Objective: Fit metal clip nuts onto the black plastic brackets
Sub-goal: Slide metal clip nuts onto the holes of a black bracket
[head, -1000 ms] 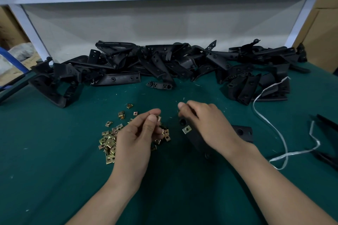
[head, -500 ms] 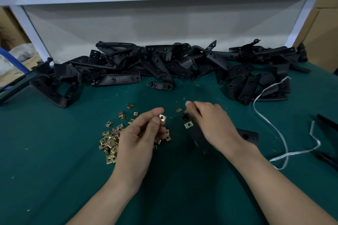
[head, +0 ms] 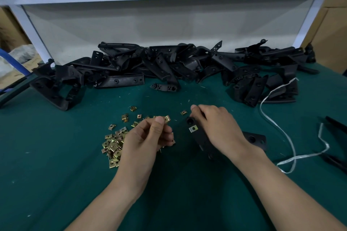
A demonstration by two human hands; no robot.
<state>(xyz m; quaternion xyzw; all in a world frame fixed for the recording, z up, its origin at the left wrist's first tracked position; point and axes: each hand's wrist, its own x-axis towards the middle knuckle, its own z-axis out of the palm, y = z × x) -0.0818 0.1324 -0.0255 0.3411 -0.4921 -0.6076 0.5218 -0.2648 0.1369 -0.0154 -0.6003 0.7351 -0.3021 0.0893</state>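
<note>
Left hand [head: 148,137] pinching a brass clip nut [head: 167,118], right hand [head: 216,124] gripping a black plastic bracket [head: 203,143], near the nut pile [head: 113,144].

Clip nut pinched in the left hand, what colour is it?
The clip nut is a shiny brassy gold, seen best in the head view.

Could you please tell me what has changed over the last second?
The left hand has turned a clip nut up into sight, pinched in its fingers. The right hand has nudged the bracket it grips slightly away and to the right, uncovering a loose nut. The fitted nut on that bracket, the nut heap and the bracket pile have stayed put.
</note>
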